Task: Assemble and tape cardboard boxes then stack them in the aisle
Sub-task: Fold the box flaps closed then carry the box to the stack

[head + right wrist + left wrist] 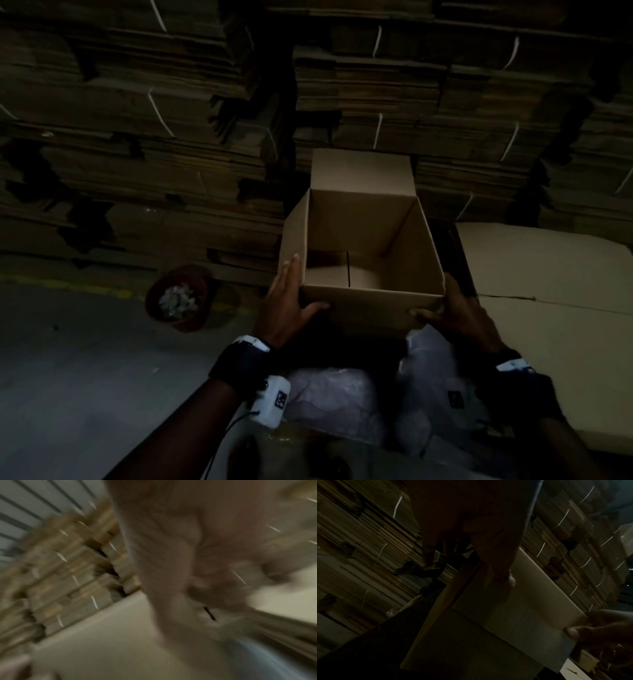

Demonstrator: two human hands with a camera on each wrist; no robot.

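Stacked flat cardboard (137,120) fills the background; centre frame, your left hand (291,305) and right hand (455,311) clasp the open box (370,240), erected but top flaps unclosed, stacking undone.

One open box (363,240), two hands, one bucket (178,298).

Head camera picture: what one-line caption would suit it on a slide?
Both hands, left hand and right hand, hold an open cardboard box before stacked flat cartons.
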